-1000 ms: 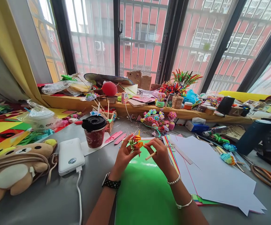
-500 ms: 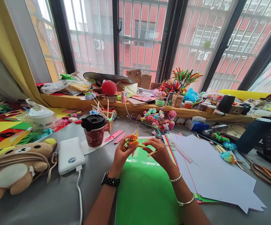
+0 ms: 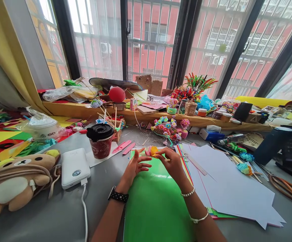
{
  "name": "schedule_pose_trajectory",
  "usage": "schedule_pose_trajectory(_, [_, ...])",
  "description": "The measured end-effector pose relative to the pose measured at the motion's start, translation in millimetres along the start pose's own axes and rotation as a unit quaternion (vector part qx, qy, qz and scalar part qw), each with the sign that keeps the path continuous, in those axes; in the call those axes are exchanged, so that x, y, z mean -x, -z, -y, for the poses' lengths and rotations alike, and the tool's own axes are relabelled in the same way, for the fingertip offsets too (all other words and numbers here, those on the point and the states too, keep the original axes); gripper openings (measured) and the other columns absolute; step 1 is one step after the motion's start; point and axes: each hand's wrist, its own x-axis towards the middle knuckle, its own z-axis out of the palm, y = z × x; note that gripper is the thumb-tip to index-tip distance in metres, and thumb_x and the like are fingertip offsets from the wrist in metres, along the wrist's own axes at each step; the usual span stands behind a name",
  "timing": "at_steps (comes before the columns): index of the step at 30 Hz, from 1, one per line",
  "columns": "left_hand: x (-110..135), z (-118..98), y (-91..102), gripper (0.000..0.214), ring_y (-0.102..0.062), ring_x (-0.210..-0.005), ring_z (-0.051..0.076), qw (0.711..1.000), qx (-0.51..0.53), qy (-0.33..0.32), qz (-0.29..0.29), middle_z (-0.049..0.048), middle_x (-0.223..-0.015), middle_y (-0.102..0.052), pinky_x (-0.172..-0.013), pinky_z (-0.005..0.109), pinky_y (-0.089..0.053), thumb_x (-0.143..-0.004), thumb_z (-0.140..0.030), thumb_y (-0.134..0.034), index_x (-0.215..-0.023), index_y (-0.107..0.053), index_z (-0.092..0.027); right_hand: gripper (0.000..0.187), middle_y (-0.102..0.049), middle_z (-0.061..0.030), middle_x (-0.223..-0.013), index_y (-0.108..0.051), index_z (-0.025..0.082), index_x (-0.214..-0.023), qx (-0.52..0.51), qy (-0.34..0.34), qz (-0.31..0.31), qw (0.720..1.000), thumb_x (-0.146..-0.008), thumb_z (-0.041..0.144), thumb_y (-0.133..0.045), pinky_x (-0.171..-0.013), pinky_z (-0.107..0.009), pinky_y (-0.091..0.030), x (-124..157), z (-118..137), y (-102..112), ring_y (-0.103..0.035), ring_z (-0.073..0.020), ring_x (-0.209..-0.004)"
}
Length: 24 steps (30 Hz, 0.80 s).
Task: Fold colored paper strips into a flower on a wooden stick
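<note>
My right hand [image 3: 172, 163] pinches a thin wooden stick that carries a small folded paper flower [image 3: 152, 151] in orange, yellow and pink. The flower sits just above the far end of a green sheet [image 3: 157, 201]. My left hand [image 3: 135, 168] hovers beside the flower with its fingers spread and nothing in it, fingertips close to the paper. A black watch is on my left wrist, and bead bracelets are on my right wrist. Both hands are over the green sheet on the grey table.
A red cup with a black lid [image 3: 100, 141] and a white power bank [image 3: 75, 167] with its cable stand at the left, beside a plush bear [image 3: 17, 178]. White paper sheets [image 3: 226, 188] lie at the right. Paper flowers [image 3: 170, 127], sticks and craft clutter line the window ledge.
My left hand has let go of the paper flower and opened. My right hand has turned the stick, so the flower now sits nearer its fingers.
</note>
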Motion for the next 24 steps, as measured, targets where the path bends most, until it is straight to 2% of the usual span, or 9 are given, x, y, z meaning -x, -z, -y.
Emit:
schedule_pose_trajectory(2, [2,1,-1.7,0.051,-0.061,-0.071,0.018,0.991,-0.052,-0.103,-0.063,0.0077,-0.093,-0.061,-0.061,0.027,-0.046,-0.063,-0.045,-0.064,-0.106,-0.054,-0.020,0.012,-0.063,-0.0025,-0.068,-0.061,0.017,-0.073,0.001,-0.044,-0.037,0.998,-0.078,0.027,-0.055,-0.053,-0.024,-0.043,0,-2,0,-0.056,-0.0138,-0.059])
schedule_pose_trajectory(4, [6,3,-5.4,0.043,-0.056,-0.085,0.020,0.961,-0.119,-0.220,-0.121,0.0057,-0.100,-0.055,-0.072,0.027,-0.043,-0.056,-0.029,-0.073,-0.097,-0.061,-0.023,0.014,-0.064,-0.0034,-0.069,-0.060,0.016,-0.072,-0.001,-0.082,-0.057,0.995,-0.078,0.028,-0.054,-0.054,-0.024,-0.043,1,-3,0,-0.057,-0.0151,-0.062])
schedule_pose_trajectory(6, [10,5,-10.2,0.033,-0.049,-0.095,0.023,0.927,-0.186,-0.297,-0.130,0.0049,-0.097,-0.054,-0.083,0.029,-0.038,-0.054,-0.022,-0.075,-0.085,-0.066,-0.025,0.017,-0.063,-0.0033,-0.067,-0.059,0.016,-0.071,-0.002,-0.108,-0.066,0.992,-0.078,0.030,-0.054,-0.053,-0.025,-0.042,2,-3,-2,-0.056,-0.0152,-0.059])
schedule_pose_trajectory(10, [14,10,-17.4,0.021,-0.048,-0.091,0.024,0.900,-0.272,-0.325,-0.102,0.0049,-0.084,-0.056,-0.093,0.034,-0.029,-0.060,-0.020,-0.071,-0.079,-0.068,-0.027,0.015,-0.063,-0.0032,-0.068,-0.059,0.017,-0.070,0.004,-0.108,-0.071,0.992,-0.077,0.030,-0.054,-0.056,-0.026,-0.042,5,6,-10,-0.057,-0.0163,-0.063])
schedule_pose_trajectory(15, [11,15,-16.0,0.015,-0.048,-0.089,0.024,0.880,-0.309,-0.341,-0.119,0.0050,-0.085,-0.057,-0.091,0.033,-0.028,-0.065,-0.023,-0.067,-0.079,-0.067,-0.027,0.015,-0.061,-0.0019,-0.065,-0.058,0.017,-0.066,0.033,-0.084,-0.047,0.995,-0.076,0.028,-0.056,-0.055,-0.025,-0.040,9,15,-19,-0.055,-0.0156,-0.061])
schedule_pose_trajectory(18, [9,16,-13.8,0.009,-0.050,-0.084,0.023,0.844,-0.372,-0.366,-0.124,0.0051,-0.083,-0.059,-0.085,0.034,-0.033,-0.068,-0.025,-0.064,-0.077,-0.066,-0.026,0.014,-0.059,-0.0010,-0.064,-0.058,0.017,-0.065,0.054,-0.076,-0.033,0.995,-0.075,0.027,-0.057,-0.055,-0.025,-0.039,9,16,-21,-0.054,-0.0150,-0.061])
schedule_pose_trajectory(22, [6,16,-9.5,0.010,-0.054,-0.076,0.020,0.776,-0.454,-0.424,-0.110,0.0042,-0.078,-0.061,-0.073,0.033,-0.041,-0.075,-0.025,-0.055,-0.079,-0.064,-0.023,0.014,-0.057,-0.0012,-0.066,-0.060,0.017,-0.066,0.070,-0.078,0.011,0.994,-0.076,0.027,-0.057,-0.058,-0.025,-0.039,7,15,-15,-0.053,-0.0149,-0.064])
schedule_pose_trajectory(24, [5,15,-6.5,0.011,-0.055,-0.075,0.018,0.764,-0.462,-0.441,-0.098,0.0037,-0.079,-0.061,-0.070,0.030,-0.043,-0.077,-0.023,-0.053,-0.080,-0.063,-0.021,0.016,-0.057,-0.0019,-0.069,-0.061,0.017,-0.068,0.053,-0.068,0.047,0.995,-0.077,0.029,-0.057,-0.061,-0.025,-0.041,4,14,-8,-0.054,-0.0147,-0.066])
